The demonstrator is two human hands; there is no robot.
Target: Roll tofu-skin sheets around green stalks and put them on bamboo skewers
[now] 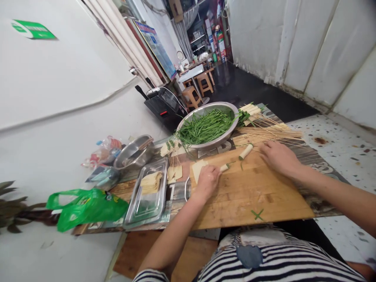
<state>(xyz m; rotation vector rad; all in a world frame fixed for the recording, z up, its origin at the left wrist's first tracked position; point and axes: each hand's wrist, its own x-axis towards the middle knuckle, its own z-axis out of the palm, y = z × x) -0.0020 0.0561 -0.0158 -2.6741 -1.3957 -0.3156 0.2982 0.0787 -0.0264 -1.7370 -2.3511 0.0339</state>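
Roll [225, 167] under left hand [208, 180], on board [249, 192].
Roll's near end is pinched by the left hand's fingers, green-tipped end exposed; second roll [246, 151] is laid loose between the hands, nearer the right hand [277, 156]. Hands are held apart; right hand is rested beside skewers [273, 134], and whether anything is gripped in it cannot be told. Pale sheet [197, 169] is partly covered by the left hand; greens [207, 127] are heaped in the bowl [226, 135] behind. Writing on green sign [41, 30] and poster [155, 45] cannot be read; lettering printed on tabletop [314, 154] is partly covered, illegible.
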